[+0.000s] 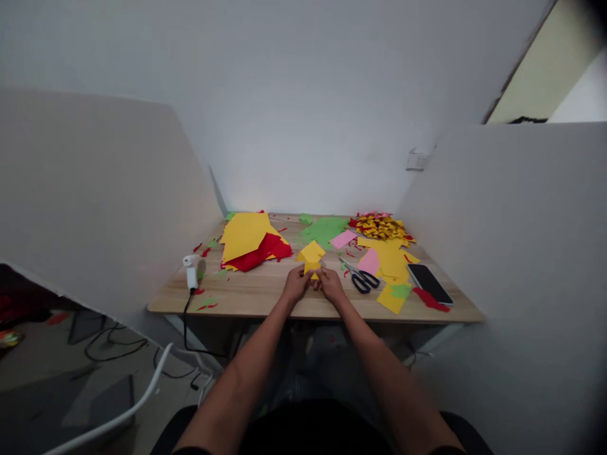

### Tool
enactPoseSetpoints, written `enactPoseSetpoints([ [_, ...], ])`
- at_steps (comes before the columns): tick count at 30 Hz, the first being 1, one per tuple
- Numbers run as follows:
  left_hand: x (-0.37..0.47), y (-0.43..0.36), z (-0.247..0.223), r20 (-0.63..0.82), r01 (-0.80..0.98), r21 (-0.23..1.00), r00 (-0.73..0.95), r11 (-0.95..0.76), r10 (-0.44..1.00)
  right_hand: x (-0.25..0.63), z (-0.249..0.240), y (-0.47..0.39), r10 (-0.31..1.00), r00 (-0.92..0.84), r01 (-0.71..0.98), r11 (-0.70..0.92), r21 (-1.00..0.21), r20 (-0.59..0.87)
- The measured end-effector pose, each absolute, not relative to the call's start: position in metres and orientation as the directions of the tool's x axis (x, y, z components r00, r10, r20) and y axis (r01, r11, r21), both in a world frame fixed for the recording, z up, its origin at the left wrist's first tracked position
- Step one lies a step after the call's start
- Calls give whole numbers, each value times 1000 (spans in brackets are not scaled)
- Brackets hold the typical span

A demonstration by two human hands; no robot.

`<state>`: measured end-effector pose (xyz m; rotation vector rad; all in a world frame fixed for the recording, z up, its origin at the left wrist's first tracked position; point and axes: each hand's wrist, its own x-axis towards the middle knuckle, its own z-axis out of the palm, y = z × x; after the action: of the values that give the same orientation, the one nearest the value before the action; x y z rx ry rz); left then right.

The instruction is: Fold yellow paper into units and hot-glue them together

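Observation:
Near the front middle of the wooden table (256, 299), a small yellow piece (312, 270) is pinched between my two hands. My left hand (296, 284) holds its left side, and my right hand (331, 284) grips its right side. Just beyond it lie yellow pieces (312, 251). Scissors with dark handles (364, 280) rest to the right of my right hand, blades pointing up and left. Large yellow sheets (246, 237) and a red sheet (253, 257) are stacked at the back left.
A white hot-glue-gun-like tool (191, 272) with a black cable stands at the left edge. Green sheets (326, 230), a pile of folded yellow pieces (382, 227), pink pieces (370, 261) and a phone (430, 283) lie around. Partitions (531, 253) flank both sides.

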<state>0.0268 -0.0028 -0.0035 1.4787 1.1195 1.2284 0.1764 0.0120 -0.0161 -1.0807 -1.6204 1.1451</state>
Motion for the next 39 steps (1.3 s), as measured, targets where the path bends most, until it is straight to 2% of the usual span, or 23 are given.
enactPoseSetpoints([
  [19, 24, -3, -14, 67, 91, 992, 244, -92, 967, 182, -24, 14, 961, -145, 198, 262, -944, 237],
  [27, 22, -2, -9, 105, 42, 993, 187, -114, 977, 177, -13, 8, 932, -229, 241, 332, -912, 279],
  [34, 22, 1, -10, 99, 31, 994, 153, -105, 983, 180, -11, 5, 935, -195, 325, 348, -880, 297],
  [39, 21, 3, -14, 96, 50, 994, 104, -101, 990, 178, -9, 0, 923, -238, 374, 373, -849, 301],
])
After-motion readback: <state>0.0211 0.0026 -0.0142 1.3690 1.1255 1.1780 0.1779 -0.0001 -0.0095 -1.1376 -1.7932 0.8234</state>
